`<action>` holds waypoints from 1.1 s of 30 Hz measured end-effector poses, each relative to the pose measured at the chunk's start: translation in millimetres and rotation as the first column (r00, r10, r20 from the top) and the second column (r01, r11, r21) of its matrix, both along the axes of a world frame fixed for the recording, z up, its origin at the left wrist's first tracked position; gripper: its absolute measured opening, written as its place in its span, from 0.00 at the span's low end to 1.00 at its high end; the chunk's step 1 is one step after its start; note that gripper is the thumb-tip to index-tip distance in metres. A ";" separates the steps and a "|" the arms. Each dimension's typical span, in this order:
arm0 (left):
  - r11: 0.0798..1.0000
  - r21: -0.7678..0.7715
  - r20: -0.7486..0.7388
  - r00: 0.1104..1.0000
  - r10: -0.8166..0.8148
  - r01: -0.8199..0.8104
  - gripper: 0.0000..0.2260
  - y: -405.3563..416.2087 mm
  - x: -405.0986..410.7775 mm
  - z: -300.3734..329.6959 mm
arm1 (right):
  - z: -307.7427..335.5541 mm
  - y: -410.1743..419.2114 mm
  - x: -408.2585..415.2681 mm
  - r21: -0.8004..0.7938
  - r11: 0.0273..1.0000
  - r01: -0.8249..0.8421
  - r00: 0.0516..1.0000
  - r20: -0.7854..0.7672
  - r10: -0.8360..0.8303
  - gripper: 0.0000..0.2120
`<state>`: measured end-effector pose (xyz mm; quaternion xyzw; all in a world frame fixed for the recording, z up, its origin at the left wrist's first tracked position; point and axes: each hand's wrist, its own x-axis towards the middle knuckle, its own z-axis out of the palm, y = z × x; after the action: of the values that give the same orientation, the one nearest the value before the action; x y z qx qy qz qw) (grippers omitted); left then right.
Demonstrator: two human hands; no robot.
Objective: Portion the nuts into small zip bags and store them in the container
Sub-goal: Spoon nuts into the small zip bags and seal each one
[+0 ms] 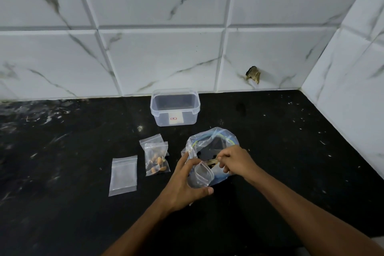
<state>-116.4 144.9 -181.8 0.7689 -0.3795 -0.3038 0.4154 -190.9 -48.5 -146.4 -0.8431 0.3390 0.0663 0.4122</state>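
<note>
Two bare forearms come into view from the near edge, one from near left of centre, the other from the near right corner. No sleeves show anywhere along them; both are uncovered right down to where the picture cuts them off. The left hand and right hand are bare too: no gloves, rings, watch or wristband on what can be seen. The fingers look slim, with short plain nails. The thumbnail on the left hand is unpainted.
</note>
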 end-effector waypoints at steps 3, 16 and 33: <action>1.000 -0.008 0.004 1.000 0.019 -0.019 0.32 2.1 0.7 -1.2 | 1.5 -3.7 -4.0 0.239 0.952 0.190 0.981 -0.017 -0.191 0.07; 0.968 0.092 0.197 0.957 0.213 -0.234 0.37 -8.0 13.5 19.6 | 39.8 -36.4 -27.7 0.449 0.820 0.355 0.913 0.020 -0.407 0.09; 0.939 -0.003 0.083 0.935 0.344 -0.345 0.33 -29.1 19.0 17.3 | 78.8 30.2 -32.1 -0.781 0.496 -0.380 0.709 0.098 0.698 0.06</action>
<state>-97.4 115.9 -164.5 0.8375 -0.2541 -0.1968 0.4420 -222.9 -18.3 -67.6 -0.9898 -0.0452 -0.1164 0.0691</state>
